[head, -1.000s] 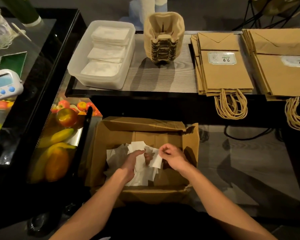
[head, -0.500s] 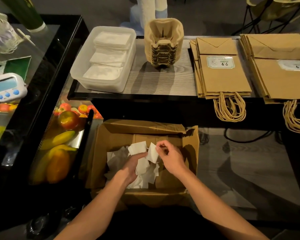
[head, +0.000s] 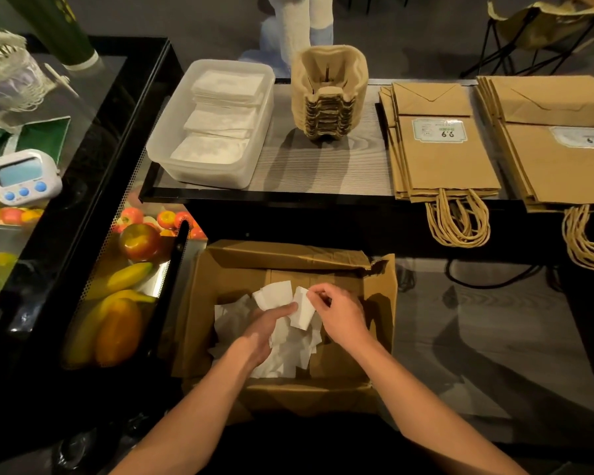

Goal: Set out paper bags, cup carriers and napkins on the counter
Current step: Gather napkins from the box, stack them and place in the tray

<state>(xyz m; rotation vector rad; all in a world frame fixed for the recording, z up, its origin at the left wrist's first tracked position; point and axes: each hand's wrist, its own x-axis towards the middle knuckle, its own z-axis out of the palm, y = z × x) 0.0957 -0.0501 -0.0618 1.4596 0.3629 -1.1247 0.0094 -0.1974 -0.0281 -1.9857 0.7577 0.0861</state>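
Down in the cardboard box [head: 381, 303], the right hand [head: 343, 315] pinches one folded napkin [head: 301, 311]. Just left of that pinch the left hand [head: 261, 332] lies among loose napkins [head: 288, 354], its fingers hidden, so I cannot tell its hold. Box walls stand on all four sides and the top is open. Beyond the pinch, the counter [head: 323, 173] carries one tub [head: 199, 173] with three napkin stacks [head: 227, 87], one stack of cup carriers [head: 328, 108] and two piles of paper bags [head: 450, 159].

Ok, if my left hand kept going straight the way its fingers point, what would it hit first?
Most likely the napkin pinched by the right hand. The left hand points up and to the right at it, and the fingertips look nearly touching it, though depth is unclear.
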